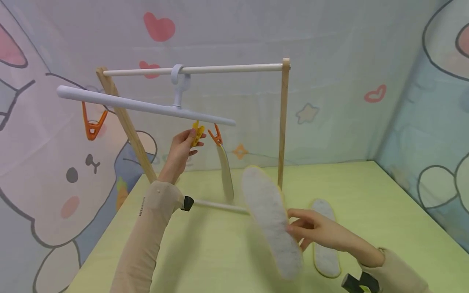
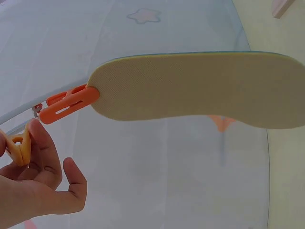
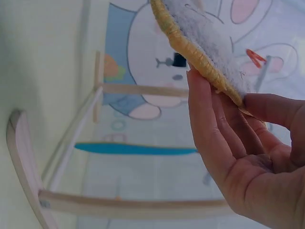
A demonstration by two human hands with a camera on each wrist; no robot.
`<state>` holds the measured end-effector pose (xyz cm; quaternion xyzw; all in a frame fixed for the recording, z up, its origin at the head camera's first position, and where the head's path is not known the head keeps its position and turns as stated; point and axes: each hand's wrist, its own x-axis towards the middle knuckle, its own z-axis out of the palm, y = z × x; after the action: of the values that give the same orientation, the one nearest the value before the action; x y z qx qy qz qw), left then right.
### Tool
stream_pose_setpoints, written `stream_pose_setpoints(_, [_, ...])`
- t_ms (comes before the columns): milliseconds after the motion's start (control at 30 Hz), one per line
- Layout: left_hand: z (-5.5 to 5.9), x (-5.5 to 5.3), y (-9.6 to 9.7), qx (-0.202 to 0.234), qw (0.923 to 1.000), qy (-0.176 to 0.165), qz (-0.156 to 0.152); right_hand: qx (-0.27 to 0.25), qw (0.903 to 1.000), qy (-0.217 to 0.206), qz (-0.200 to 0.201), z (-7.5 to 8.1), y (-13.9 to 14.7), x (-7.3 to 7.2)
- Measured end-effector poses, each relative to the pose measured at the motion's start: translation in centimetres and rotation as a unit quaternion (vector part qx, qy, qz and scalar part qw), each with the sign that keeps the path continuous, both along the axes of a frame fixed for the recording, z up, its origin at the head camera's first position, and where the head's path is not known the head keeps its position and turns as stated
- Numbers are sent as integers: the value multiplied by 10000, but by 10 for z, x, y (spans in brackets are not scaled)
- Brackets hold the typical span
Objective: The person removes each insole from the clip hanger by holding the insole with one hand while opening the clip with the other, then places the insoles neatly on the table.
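My left hand (image 1: 180, 151) pinches a yellow clothespin (image 1: 198, 135) just under the bar of a white hanger (image 1: 146, 106). Right of it, an orange clothespin (image 1: 217, 137) on the hanger grips one end of an insole (image 1: 225, 171), which hangs down; its beige underside fills much of the left wrist view. My right hand (image 1: 320, 230) holds a second insole (image 1: 269, 221) by its edge between thumb and fingers. This one is white and fluffy with a yellow rim, tilted and raised above the table. In the right wrist view, its stitched yellow edge (image 3: 198, 55) shows close up.
A wooden rack with a white top rod (image 1: 234, 68) carries the hanger by its hook. Another orange clothespin (image 1: 93, 128) hangs at the hanger's left end. Another white insole (image 1: 326, 240) lies on the yellow-green table (image 1: 395, 228), behind my right hand. A printed curtain (image 1: 329, 49) surrounds the table.
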<state>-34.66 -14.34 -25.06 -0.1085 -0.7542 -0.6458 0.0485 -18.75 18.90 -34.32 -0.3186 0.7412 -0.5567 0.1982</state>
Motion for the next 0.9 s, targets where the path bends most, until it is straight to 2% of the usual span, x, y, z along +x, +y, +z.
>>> stream_pose_setpoints(67, [-1,1,0,-8,10000,19,-26,-159,9998,145,40,3,13,3])
stream_pose_setpoints(200, [-1,1,0,3,10000,52,-40,-370,9985,382,-136,7,42,9])
stream_pose_setpoints(400, [-1,1,-1,-20,9999,107,-32,-465,9970,417,-467,8,79,10])
stream_pose_setpoints(633, [-1,1,-1,-29,9999,100,-26,-275,9962,29,-830,-3,106,1])
stream_pose_setpoints(900, [0,1,-2,-50,10000,28,20,130,9905,-423,-1302,-19,118,-9])
